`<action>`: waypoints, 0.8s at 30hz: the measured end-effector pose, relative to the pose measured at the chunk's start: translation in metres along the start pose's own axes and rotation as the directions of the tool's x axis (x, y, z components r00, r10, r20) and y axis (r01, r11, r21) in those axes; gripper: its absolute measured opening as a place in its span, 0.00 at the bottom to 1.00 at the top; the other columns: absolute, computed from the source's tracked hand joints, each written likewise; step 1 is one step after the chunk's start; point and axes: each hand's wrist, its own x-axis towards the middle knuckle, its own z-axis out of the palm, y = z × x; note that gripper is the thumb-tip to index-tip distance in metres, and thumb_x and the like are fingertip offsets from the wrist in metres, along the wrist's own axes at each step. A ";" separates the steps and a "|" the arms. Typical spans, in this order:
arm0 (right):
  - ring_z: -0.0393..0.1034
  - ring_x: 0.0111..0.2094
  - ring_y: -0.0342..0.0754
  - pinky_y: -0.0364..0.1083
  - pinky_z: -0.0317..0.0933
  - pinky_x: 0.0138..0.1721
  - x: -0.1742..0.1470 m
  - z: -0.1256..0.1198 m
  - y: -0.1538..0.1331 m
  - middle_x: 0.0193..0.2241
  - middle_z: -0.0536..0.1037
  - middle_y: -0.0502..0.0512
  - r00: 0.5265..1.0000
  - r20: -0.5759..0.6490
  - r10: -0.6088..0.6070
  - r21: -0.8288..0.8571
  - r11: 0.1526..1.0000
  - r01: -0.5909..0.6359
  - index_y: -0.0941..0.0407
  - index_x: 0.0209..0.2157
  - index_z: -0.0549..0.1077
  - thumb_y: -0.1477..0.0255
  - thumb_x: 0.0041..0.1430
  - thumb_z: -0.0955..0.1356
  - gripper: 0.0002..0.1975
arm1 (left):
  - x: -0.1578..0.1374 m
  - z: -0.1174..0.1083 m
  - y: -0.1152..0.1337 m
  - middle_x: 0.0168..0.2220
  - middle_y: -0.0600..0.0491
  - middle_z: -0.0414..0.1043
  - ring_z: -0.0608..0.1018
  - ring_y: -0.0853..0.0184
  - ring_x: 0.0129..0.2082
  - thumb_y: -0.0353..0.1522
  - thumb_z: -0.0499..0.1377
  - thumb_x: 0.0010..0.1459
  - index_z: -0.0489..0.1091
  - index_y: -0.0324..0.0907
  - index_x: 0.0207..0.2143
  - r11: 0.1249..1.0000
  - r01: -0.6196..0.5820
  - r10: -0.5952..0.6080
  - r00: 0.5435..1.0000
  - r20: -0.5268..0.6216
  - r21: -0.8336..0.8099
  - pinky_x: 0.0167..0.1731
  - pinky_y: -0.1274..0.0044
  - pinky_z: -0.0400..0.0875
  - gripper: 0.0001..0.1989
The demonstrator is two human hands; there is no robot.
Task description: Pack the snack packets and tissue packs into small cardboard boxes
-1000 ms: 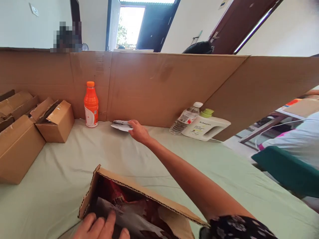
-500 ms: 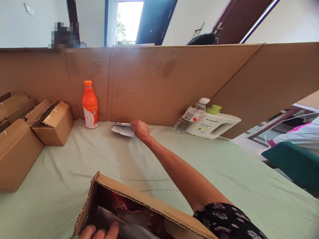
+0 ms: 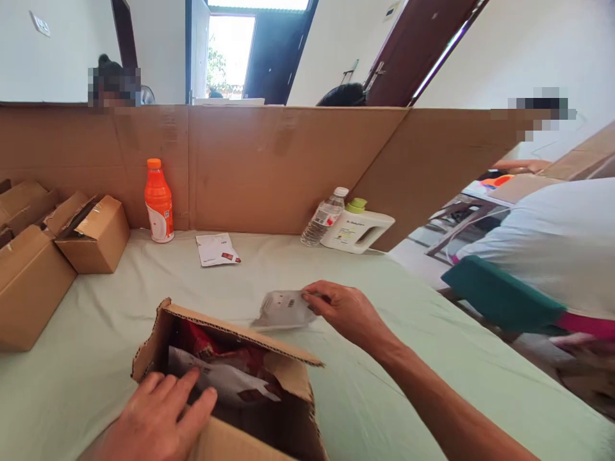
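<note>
Head view, right fingers: the right hand [image 3: 348, 314] pinches the right edge of a pale packet [image 3: 283, 309] between thumb and forefinger.
Pale packet: just beyond the box's far flap, somewhat blurred; whether its lower edge touches the cloth cannot be told.
Left fingers: the left hand [image 3: 158, 413] lies at the box's near left side, fingers spread, tips at a white packet [image 3: 225, 381]; whether they press on it cannot be told.
Open box [image 3: 230, 442]: near, left of centre, mouth up, with the white packet leaning inside and a red packet [image 3: 196, 336] behind it.
Step in hand: seemingly handling packets one at a time beside the box.
Next move: bringing the pinched packet over the box would call for lifting it clear of the far flap; setting it down would call for lowering it flat.
Green cloth [image 3: 350, 397]: at its far side, a flat packet [image 3: 218, 250] lies between an orange bottle [image 3: 159, 205] on the left and a clear bottle [image 3: 323, 221] on the right.
</note>
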 end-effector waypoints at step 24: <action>0.77 0.44 0.60 0.58 0.71 0.46 -0.109 -0.087 -0.060 0.36 0.82 0.52 0.702 -0.651 0.288 0.537 0.828 0.159 0.46 0.34 0.78 0.60 0.57 0.72 0.06 | 0.021 -0.036 0.008 0.56 0.37 0.72 0.76 0.46 0.50 0.25 0.58 0.47 0.70 0.39 0.51 0.979 0.091 -0.054 0.978 0.203 -0.180 0.47 0.55 0.70 0.25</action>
